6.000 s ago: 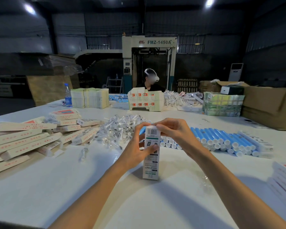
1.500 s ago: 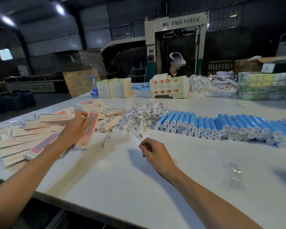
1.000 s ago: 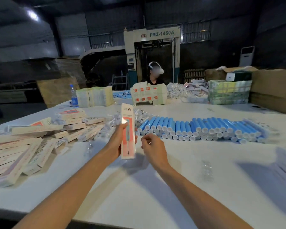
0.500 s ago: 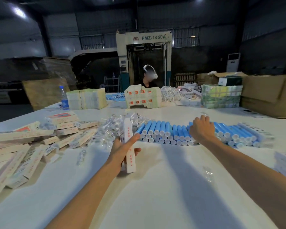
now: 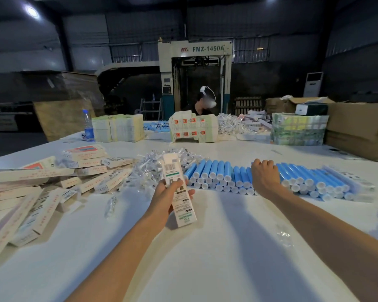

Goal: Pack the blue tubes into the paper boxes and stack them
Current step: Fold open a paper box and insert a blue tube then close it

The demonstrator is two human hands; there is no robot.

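Note:
My left hand (image 5: 169,196) grips a long white paper box (image 5: 179,192), upright and slightly tilted, its top flap open and its barcode side toward me. Behind it a row of blue tubes (image 5: 225,176) with white caps lies across the white table (image 5: 205,253). My right hand (image 5: 263,176) reaches over that row, fingers curled down onto the tubes; whether it holds one is hidden. A pile of paper boxes (image 5: 31,192) spreads over the left part of the table.
A heap of small clear-wrapped parts (image 5: 148,168) lies between boxes and tubes. One loose wrapper (image 5: 283,235) lies near my right forearm. Across the table a person (image 5: 202,103) works behind flat carton stacks (image 5: 118,127). Cardboard cartons (image 5: 358,129) stand at the far right.
My left hand has turned the box so its barcode face points at me and lifted it slightly. My right hand has stayed on the tube row, shifted a little toward me.

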